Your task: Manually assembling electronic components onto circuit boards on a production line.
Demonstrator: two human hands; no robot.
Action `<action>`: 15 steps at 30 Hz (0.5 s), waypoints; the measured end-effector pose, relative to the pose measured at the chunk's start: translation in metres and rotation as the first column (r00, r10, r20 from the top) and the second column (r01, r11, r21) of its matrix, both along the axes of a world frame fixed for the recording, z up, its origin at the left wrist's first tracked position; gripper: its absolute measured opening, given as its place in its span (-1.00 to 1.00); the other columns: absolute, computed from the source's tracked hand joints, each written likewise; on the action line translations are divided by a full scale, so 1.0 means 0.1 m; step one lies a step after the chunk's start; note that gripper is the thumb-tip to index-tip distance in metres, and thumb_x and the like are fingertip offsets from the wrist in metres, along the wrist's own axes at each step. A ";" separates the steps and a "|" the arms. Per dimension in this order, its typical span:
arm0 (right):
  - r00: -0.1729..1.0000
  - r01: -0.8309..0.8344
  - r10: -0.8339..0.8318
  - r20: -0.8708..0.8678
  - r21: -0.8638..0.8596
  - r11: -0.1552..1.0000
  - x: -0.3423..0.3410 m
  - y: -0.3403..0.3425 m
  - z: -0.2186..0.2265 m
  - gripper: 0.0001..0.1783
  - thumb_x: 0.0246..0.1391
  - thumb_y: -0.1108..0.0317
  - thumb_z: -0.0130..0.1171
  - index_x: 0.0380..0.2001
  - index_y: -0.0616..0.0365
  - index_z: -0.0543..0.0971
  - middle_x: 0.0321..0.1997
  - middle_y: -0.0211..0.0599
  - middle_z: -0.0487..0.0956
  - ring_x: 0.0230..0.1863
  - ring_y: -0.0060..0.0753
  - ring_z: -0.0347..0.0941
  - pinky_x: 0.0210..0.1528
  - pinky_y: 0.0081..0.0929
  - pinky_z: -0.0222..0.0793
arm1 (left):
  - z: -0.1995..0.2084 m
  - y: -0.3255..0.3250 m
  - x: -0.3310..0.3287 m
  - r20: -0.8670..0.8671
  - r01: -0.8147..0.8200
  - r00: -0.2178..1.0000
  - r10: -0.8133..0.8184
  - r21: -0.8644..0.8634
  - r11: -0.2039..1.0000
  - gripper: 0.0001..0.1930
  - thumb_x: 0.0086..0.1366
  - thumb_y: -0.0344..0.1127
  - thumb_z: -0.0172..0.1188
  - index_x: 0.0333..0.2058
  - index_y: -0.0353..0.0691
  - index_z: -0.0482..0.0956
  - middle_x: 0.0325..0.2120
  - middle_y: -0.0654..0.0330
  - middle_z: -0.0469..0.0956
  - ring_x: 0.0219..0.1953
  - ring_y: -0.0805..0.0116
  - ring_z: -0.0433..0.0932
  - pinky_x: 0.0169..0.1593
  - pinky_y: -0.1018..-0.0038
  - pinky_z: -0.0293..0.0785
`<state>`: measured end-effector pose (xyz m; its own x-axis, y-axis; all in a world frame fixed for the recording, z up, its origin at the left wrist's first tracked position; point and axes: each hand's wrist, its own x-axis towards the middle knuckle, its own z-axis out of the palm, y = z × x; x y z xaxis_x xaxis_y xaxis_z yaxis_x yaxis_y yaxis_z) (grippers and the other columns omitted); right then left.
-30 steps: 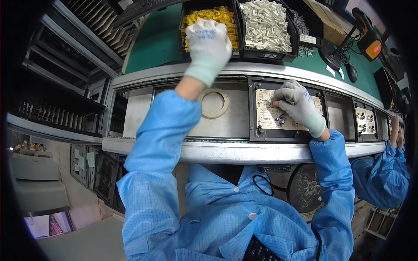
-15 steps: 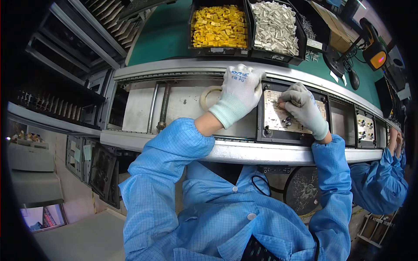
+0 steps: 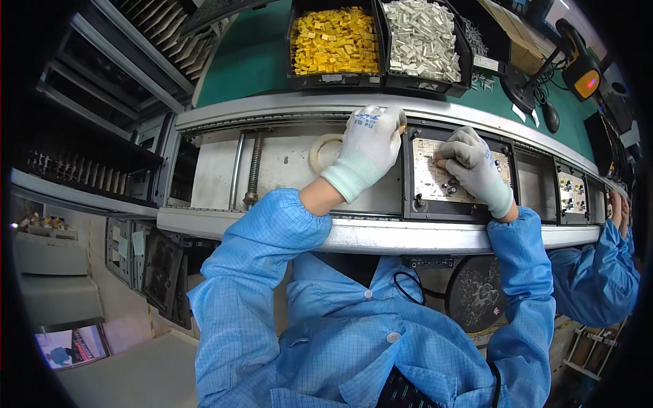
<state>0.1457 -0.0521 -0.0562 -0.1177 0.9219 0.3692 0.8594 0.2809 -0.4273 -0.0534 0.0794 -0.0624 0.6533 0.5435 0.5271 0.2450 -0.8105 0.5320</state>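
Note:
My left hand [image 3: 369, 144], in a white glove, is closed at the left edge of a black frame [image 3: 462, 215]. A small yellow component [image 3: 402, 129] shows at its fingertips. Inside that frame lies a pale circuit board [image 3: 427, 180] with a few dark round parts on its near side. Over the board's middle, my gloved right hand [image 3: 471, 163] has its fingers curled together close to the surface. Whatever those fingers grip, if anything, is hidden.
Beyond the conveyor rail [image 3: 286, 105] stand a bin of yellow components [image 3: 333, 41] and a bin of silvery ones [image 3: 422, 41]. A tape roll [image 3: 317, 155] lies left of the frame. At right are a scanner [image 3: 583, 78], another board [image 3: 571, 194] and a co-worker's hands [image 3: 619, 209].
My left hand has shifted slightly left and turned, and a yellow component now shows at its fingertips. My right hand stays over the same part of the board.

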 end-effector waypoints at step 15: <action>0.990 -0.104 0.099 0.101 0.047 0.994 0.09 -0.04 0.05 -0.78 -0.21 0.55 0.29 -0.38 0.16 0.58 -0.34 -0.34 0.50 -0.23 -0.22 0.38 -0.14 -0.34 0.33 | -0.05 -0.07 0.17 -0.004 0.084 0.996 -0.088 -0.241 0.967 -0.91 0.09 -0.40 0.15 -0.38 -0.14 0.54 -0.38 0.13 0.51 -0.16 0.09 0.43 -0.01 0.20 0.31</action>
